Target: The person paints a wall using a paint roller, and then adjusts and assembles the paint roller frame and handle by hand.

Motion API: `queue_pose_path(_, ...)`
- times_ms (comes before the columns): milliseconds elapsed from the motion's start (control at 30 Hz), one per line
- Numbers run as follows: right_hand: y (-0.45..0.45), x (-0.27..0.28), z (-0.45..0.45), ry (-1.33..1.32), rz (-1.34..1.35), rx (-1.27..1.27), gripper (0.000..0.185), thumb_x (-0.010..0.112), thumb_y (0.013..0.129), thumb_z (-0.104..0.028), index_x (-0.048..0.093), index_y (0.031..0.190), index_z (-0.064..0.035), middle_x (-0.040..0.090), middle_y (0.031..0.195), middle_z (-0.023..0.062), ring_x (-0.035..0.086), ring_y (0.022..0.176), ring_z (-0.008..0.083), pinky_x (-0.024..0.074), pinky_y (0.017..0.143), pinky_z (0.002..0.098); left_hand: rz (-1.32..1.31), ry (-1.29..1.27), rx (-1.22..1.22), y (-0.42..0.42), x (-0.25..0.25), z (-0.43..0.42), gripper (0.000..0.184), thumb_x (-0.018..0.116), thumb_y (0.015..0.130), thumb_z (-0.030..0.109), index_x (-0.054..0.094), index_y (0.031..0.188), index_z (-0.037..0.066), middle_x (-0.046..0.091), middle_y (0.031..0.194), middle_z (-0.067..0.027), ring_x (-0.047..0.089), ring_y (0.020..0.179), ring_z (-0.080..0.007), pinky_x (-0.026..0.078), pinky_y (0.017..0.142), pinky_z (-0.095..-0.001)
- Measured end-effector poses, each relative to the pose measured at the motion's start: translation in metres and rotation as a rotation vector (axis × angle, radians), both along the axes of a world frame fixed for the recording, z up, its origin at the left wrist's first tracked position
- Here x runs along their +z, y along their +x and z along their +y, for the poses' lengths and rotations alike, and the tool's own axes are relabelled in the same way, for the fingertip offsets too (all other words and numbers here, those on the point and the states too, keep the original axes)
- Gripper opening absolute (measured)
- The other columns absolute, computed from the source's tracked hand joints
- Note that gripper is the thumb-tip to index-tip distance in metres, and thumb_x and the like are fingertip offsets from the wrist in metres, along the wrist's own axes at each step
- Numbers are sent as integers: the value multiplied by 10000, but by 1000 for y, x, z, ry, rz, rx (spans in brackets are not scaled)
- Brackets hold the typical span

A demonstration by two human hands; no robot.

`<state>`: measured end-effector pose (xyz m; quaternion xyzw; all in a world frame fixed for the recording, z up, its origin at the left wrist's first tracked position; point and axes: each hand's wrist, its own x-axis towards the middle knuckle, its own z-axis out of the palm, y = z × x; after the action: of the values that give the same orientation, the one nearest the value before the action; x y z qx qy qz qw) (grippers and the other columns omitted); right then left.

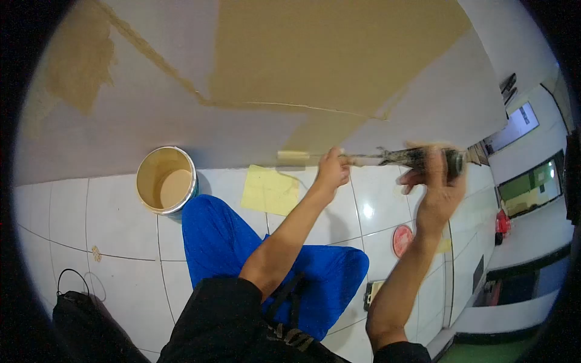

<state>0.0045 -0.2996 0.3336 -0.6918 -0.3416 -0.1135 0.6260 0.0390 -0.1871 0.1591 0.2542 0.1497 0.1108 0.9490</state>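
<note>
I see a seated person point(221, 242), left hand point(333, 172) closed round the rod point(369, 161) of a paint roller point(293, 155); the blurred right hand point(439, 172) grips its dark handle point(411, 158). The roller sits low at the wall point(236, 139), apparently spreading tan paint point(321, 130); another stroke calls for sparing the floor point(121, 209).
</note>
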Motion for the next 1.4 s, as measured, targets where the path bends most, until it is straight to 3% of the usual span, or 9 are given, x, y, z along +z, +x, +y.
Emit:
queue_pose_path(267, -30, 155, -106, -458, -1673, -697, 436, 576, 885, -131, 416, 1260, 23, 452, 1186, 226, 629, 821, 254, 573, 643, 248, -471, 38, 92, -40, 182, -60, 362, 337, 987, 396, 363, 984, 35, 613, 731, -153, 375, 409, -88, 307, 364, -237)
queue_pose_path(400, 16, 106, -98, -463, -1220, -573, 364, 582, 884, -177, 522, 1210, -26, 608, 1001, 136, 616, 704, 169, 476, 532, 229, -349, -30, 91, -16, 133, -48, 373, 285, 996, 392, 384, 957, 34, 611, 736, -155, 376, 412, -109, 315, 375, -258)
queue_pose_path(500, 18, 41, -11, -5, -157, -127, 200, 573, 910, -198, 591, 1001, -21, 628, 827, 91, 511, 485, 107, 397, 436, 232, -141, -69, 91, 15, 40, -17, 352, 283, 982, 313, 447, 842, 34, 629, 780, -161, 338, 420, -103, 304, 361, -242)
queue_pose_path(567, 33, 4, -4, -75, 13, -13, 223, 539, 932, -225, 568, 913, -5, 677, 841, 122, 534, 480, 125, 422, 436, 239, 78, -8, 141, 14, 1, -8, 295, 329, 954, 291, 479, 854, 58, 630, 807, -128, 357, 444, -93, 293, 367, -219)
queue_pose_path(700, 1, -12, 8, 18, 171, 64, 126, 603, 884, -109, 533, 927, -13, 584, 697, 31, 506, 517, 66, 410, 425, 205, -1, -161, 32, -11, -28, 13, 210, 379, 920, 197, 485, 919, 16, 521, 731, -38, 320, 458, -62, 275, 371, -210)
queue_pose_path(867, -28, 65, -25, 146, -134, -96, 203, 613, 881, -198, 548, 911, -9, 655, 735, 114, 496, 417, 90, 362, 367, 194, -311, -117, -75, -48, 82, -15, 243, 413, 956, 260, 425, 813, 63, 520, 750, -82, 364, 505, -95, 287, 443, -230)
queue_pose_path(1000, -40, 96, -52, 55, -413, -165, 374, 381, 960, -305, 502, 1107, 17, 640, 873, 248, 550, 473, 131, 417, 413, 163, -472, -68, -120, -63, 131, -26, 300, 412, 971, 311, 452, 869, 32, 601, 887, -148, 357, 506, -109, 282, 447, -246)
queue_pose_path(1167, -34, 37, -25, 295, -52, -125, 169, 582, 890, -152, 524, 974, -17, 655, 792, 120, 524, 507, 78, 382, 398, 185, -275, -146, -140, -50, 58, -16, 272, 447, 949, 310, 468, 861, 54, 531, 832, -73, 369, 534, -111, 287, 459, -247)
queue_pose_path(1400, -12, -37, 9, -53, 132, -39, 168, 603, 890, -159, 532, 951, -19, 600, 735, 34, 520, 547, 57, 422, 467, 200, -164, -283, -82, -42, -40, 11, 162, 474, 899, 223, 496, 932, 66, 485, 774, -16, 381, 583, -111, 324, 494, -245)
